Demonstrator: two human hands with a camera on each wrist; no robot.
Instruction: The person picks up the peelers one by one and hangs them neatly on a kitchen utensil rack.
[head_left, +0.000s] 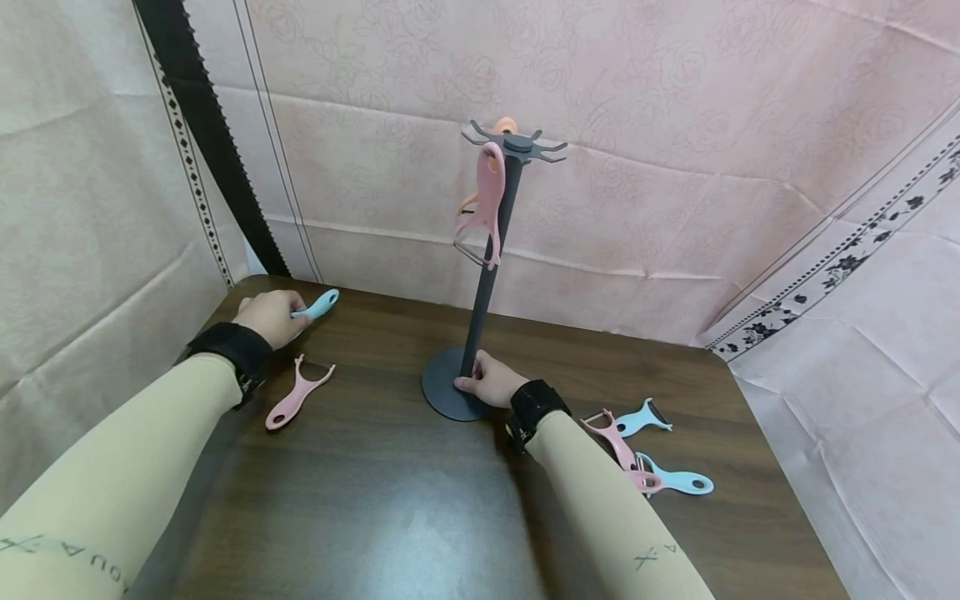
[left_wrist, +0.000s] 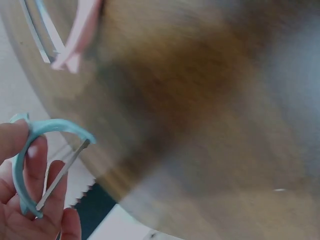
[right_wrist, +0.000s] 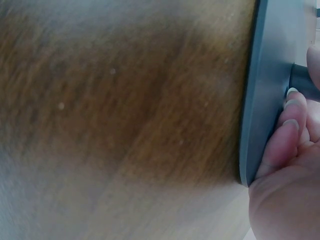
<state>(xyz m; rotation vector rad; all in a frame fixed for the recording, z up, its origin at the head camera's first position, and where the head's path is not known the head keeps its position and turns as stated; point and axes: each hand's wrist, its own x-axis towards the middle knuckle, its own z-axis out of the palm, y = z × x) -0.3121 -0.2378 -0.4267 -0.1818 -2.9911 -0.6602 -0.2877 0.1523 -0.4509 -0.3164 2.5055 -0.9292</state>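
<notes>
My left hand (head_left: 272,317) grips a light blue peeler (head_left: 317,305) at the table's far left corner; the left wrist view shows its blue head and blade (left_wrist: 40,155) held in my fingers (left_wrist: 37,180). A pink peeler (head_left: 296,395) lies just beside that hand on the table. My right hand (head_left: 489,382) holds the foot of a dark grey hook stand (head_left: 487,275), fingers (right_wrist: 287,130) curled at the pole over the round base (right_wrist: 267,90). A pink peeler (head_left: 487,200) hangs from the stand's top hooks, with an orange one (head_left: 504,125) behind it.
Three more peelers lie at the right of the brown wooden table (head_left: 375,500): a pink one (head_left: 619,450) and two light blue ones (head_left: 645,418) (head_left: 678,481). Pink cloth walls (head_left: 675,167) close in the back and sides. The table's right edge is near those peelers.
</notes>
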